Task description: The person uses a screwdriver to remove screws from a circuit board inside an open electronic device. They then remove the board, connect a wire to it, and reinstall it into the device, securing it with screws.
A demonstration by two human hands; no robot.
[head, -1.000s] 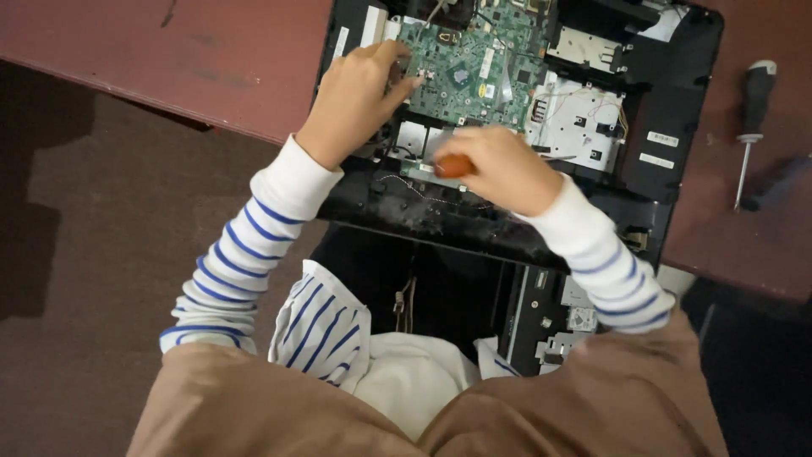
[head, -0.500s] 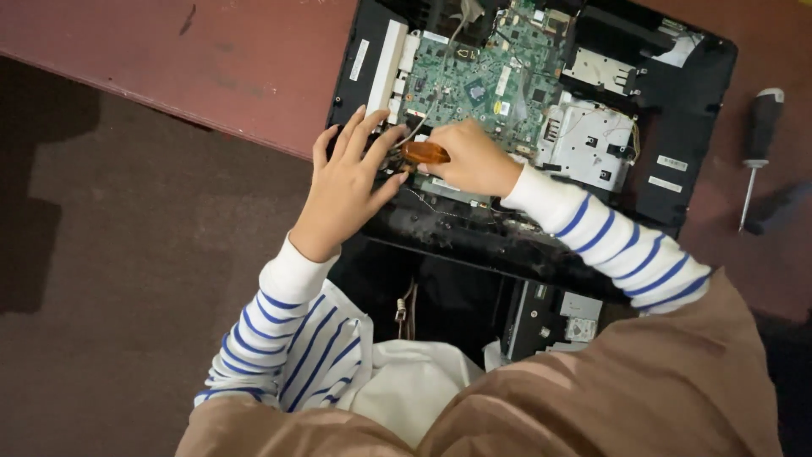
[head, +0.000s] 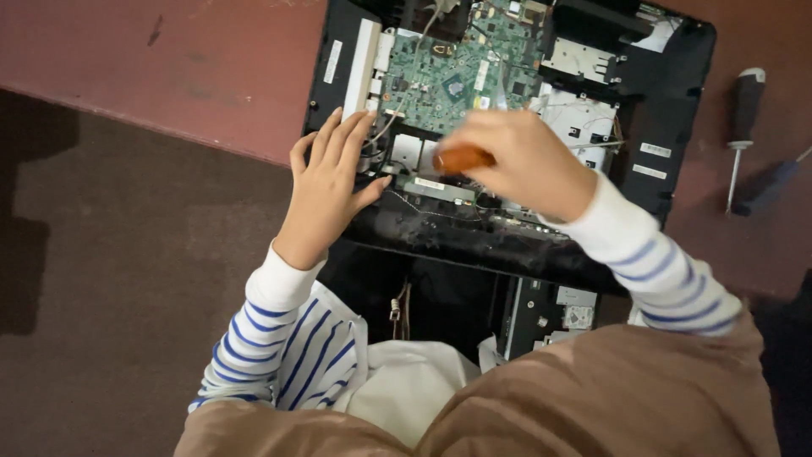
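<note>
Two screwdrivers (head: 743,127) aside; hands (head: 331,182) flank green board (head: 452,72).

White sleeves (head: 279,338) with blue stripes, white cuffs, and a tan-brown garment (head: 592,398) over the lap.

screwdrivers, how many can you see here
2. One with an orange handle is gripped in the right hand over the opened laptop. One with a black handle lies on the table at right. Others may be hidden.
</note>
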